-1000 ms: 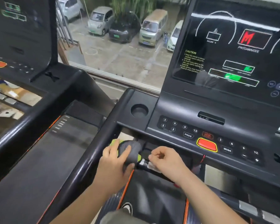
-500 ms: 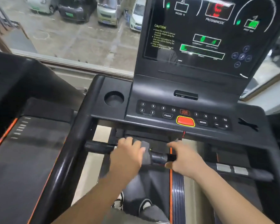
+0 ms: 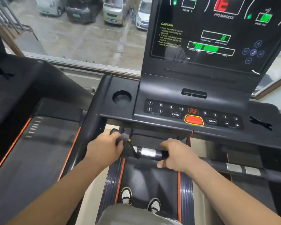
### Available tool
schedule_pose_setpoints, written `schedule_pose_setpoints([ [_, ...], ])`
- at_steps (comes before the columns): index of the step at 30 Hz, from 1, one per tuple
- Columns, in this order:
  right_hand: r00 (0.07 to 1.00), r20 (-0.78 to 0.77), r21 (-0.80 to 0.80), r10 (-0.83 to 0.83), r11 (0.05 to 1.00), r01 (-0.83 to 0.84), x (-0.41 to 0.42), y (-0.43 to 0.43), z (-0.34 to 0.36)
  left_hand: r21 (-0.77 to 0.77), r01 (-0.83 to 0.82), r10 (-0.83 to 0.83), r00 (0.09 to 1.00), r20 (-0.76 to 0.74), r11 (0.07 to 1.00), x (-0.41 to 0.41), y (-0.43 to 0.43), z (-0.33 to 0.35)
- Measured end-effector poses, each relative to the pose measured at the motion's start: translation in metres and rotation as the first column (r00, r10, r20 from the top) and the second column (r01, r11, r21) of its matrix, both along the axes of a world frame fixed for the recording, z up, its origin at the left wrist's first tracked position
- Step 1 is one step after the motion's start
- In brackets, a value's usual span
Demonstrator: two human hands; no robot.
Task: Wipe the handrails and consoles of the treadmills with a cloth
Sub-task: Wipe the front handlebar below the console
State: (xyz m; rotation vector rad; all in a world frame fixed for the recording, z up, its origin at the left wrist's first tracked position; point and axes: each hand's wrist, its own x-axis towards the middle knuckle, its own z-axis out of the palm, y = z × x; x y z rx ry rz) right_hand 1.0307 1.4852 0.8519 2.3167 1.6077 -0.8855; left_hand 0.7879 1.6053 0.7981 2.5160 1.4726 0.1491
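Beyond the window, four parked cars stand side by side on grey pavement.

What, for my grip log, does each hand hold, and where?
Left hand grips the grey cloth against the handrail; right hand grips it beside the metal sensor.

Daylight thru the window, soft & grey; no hard shadows, interior dim-ish vs. outside. Console screen glows red/green w/ faint reflections on its glass. Bright glint on the handrail metal section. Motion blur on left hand, cloth & neighbouring belt; small txt soft. Wide-angle bend at edges: sill & frames bow.
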Motion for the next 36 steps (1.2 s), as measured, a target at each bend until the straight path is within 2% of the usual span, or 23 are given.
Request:
schedule_pose_setpoints([
  [3,0.999,0.017,-0.004,0.028,1.000,-0.028,-0.020,0.016,-0.002,0.033,-0.032,0.034,0.996,-0.080,0.999,0.039,-0.029,0.006],
  [7,0.996,0.083,0.050,0.038,0.998,-0.043,-0.032,0.020,-0.013,-0.044,0.146,-0.141,0.985,0.099,0.988,0.063,-0.059,-0.008],
  [10,0.991,0.125,0.070,0.046,0.996,-0.056,-0.032,0.025,-0.019,-0.029,0.212,-0.210,0.976,0.053,0.977,0.035,-0.044,-0.009],
  [14,0.989,0.135,0.005,0.064,0.998,-0.065,-0.038,0.034,-0.021,0.017,0.082,-0.082,0.997,0.003,0.996,-0.007,-0.014,-0.003],
  [16,0.981,0.160,-0.037,0.110,0.994,-0.105,-0.038,0.035,-0.018,-0.008,-0.015,0.015,0.999,-0.034,1.000,-0.010,-0.007,-0.002],
  [19,0.973,0.189,-0.042,0.135,0.991,-0.129,-0.039,0.033,-0.016,-0.068,-0.155,0.155,0.988,-0.007,0.986,0.007,-0.014,0.004],
  [21,0.966,0.218,-0.033,0.138,0.990,-0.134,-0.041,0.033,-0.015,-0.074,-0.100,0.102,0.995,0.012,0.992,0.025,-0.029,0.001],
  [24,0.964,0.233,-0.015,0.129,0.991,-0.129,-0.044,0.034,-0.013,-0.097,0.097,-0.077,0.979,0.190,0.991,0.044,-0.049,-0.001],
  [26,0.961,0.243,-0.004,0.129,0.991,-0.132,-0.044,0.035,-0.011,-0.093,0.218,-0.202,0.968,0.151,0.972,0.045,-0.050,-0.006],
  [28,0.963,0.242,-0.012,0.118,0.993,-0.119,-0.045,0.035,-0.011,-0.151,0.266,-0.253,0.962,0.102,0.952,0.036,-0.039,-0.007],
  [33,0.974,0.220,-0.035,0.054,0.998,-0.048,-0.047,0.036,-0.010,-0.166,0.113,-0.115,0.993,0.000,0.980,-0.020,0.005,0.012],
  [36,0.976,0.218,-0.021,0.018,1.000,-0.013,-0.050,0.033,-0.011,-0.131,0.071,-0.079,0.995,-0.054,0.989,-0.020,0.012,0.019],
])
